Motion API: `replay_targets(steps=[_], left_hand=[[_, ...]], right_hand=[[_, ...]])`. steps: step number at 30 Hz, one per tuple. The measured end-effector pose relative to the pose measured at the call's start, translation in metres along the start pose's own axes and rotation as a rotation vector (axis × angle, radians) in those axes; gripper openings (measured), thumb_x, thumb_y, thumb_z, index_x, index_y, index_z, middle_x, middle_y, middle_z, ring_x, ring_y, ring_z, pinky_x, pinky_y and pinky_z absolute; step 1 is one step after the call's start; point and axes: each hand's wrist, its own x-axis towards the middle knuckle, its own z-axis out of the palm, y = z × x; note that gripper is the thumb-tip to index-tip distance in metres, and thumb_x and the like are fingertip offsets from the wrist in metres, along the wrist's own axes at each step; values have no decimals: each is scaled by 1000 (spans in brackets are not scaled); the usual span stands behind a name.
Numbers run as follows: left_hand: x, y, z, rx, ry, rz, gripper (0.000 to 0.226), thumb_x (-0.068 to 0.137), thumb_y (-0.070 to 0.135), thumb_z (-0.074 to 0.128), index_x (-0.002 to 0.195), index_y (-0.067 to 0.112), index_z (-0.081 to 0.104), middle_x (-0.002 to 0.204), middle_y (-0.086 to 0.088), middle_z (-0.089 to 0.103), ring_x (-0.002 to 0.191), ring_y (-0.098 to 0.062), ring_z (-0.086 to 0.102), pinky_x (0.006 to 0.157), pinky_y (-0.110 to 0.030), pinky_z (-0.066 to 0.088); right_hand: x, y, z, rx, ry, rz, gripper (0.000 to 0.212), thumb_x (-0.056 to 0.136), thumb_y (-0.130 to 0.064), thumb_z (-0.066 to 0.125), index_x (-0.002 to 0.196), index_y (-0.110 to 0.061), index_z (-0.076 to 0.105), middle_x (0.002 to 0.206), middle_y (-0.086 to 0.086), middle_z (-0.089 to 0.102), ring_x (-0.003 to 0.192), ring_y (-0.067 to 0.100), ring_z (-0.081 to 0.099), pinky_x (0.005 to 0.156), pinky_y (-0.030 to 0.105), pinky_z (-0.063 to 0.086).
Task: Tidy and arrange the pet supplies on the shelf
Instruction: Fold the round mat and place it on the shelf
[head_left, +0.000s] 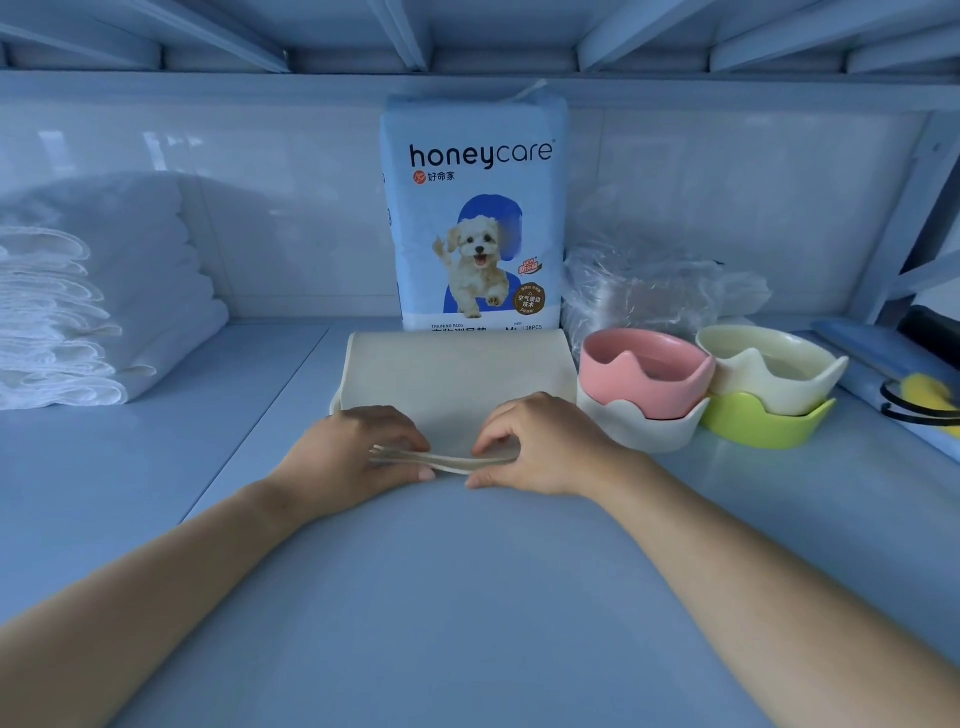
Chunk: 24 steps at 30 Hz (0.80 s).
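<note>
on pale blue shelf (467, 597), squares folded beige mat (457, 374), pinching its near edge with left hand (358, 452) and right hand (545, 447); next likely needs pressing flat.

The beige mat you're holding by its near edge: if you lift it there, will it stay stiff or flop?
The beige mat will probably flop: its near edge bows and splits into thin layers where the left hand and right hand pinch it. It is likely light, since it looks thin and lies flat. It may slide easily on the smooth shelf.
</note>
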Motion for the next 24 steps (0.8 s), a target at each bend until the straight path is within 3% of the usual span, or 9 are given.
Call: replay_targets(steps=[2, 5, 12, 18, 21, 24], left_hand=[[-5, 1, -2, -89, -54, -6, 35, 75, 64, 57, 93, 36, 66, 99, 20, 62, 88, 7, 59, 73, -13, 48], [-19, 4, -4, -6, -72, 0, 19, 85, 43, 61, 103, 35, 62, 105, 22, 58, 95, 7, 56, 82, -18, 47], [-53, 14, -23, 109, -82, -81, 31, 88, 40, 56, 119, 38, 56, 122, 22, 52, 110, -2, 51, 90, -27, 45], [-94, 7, -55, 121, 10, -199, 28, 88, 46, 53, 114, 40, 58, 112, 25, 54, 91, 6, 50, 75, -15, 41], [-127, -1, -76, 126, 72, -256, 26, 87, 46, 54, 110, 36, 61, 101, 24, 56, 87, 9, 51, 66, -3, 34], [-169, -12, -100, 139, 124, -326, 24, 87, 44, 55, 108, 35, 63, 95, 27, 54, 83, 8, 52, 62, -3, 35]], right_hand=[[0, -1, 2, 18, 2, -18, 34, 70, -58, 69, 90, -31, 69, 96, -14, 66, 92, 8, 55, 80, 33, 49], [-1, -5, 5, 66, 11, -38, 27, 72, -54, 69, 85, -31, 69, 89, -13, 66, 87, 8, 56, 77, 34, 49], [-1, -27, 17, 179, 73, -78, 19, 74, -46, 71, 86, -32, 70, 83, -15, 67, 79, 3, 58, 73, 31, 50], [11, -72, 28, 199, 71, -201, 26, 78, -41, 70, 101, -30, 69, 95, -17, 66, 86, -1, 55, 73, 13, 40], [17, -110, 36, 236, 59, -255, 25, 81, -36, 68, 104, -28, 68, 95, -20, 63, 88, -1, 53, 77, 16, 40], [20, -161, 50, 271, 43, -331, 21, 83, -30, 66, 103, -26, 69, 100, -14, 67, 90, 2, 55, 78, 14, 41]])
